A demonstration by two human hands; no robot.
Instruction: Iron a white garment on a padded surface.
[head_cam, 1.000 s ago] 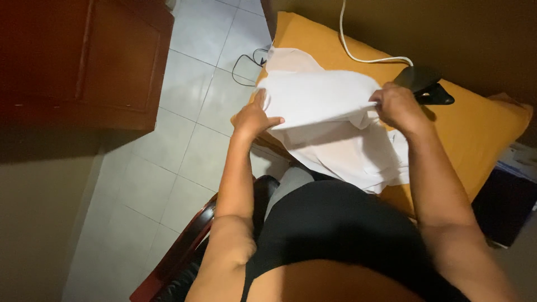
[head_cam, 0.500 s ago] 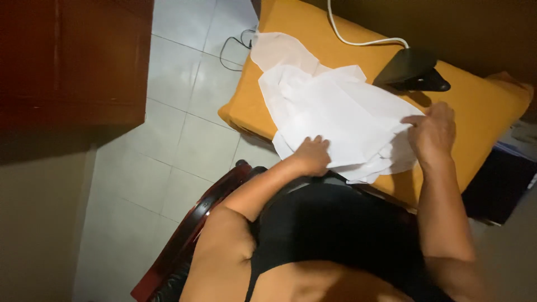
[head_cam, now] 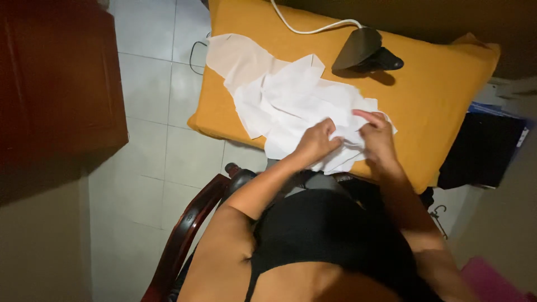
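Both hands bunch a white garment on an orange padded counter.

The left hand (head_cam: 316, 142) and right hand (head_cam: 376, 137) sit close together, each grip pinching folds of the white garment (head_cam: 285, 98), which lies spread and crumpled across the near part of the orange counter (head_cam: 436, 95). A black iron (head_cam: 363, 51) rests beyond the cloth, its white cord (head_cam: 307, 28) trailing away. A dark wooden chair (head_cam: 190, 223) stands on the tiled floor (head_cam: 151, 140) beside a wooden cabinet (head_cam: 56, 84).

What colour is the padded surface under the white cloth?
Mustard yellow-orange pad, plain, seen in the head view.
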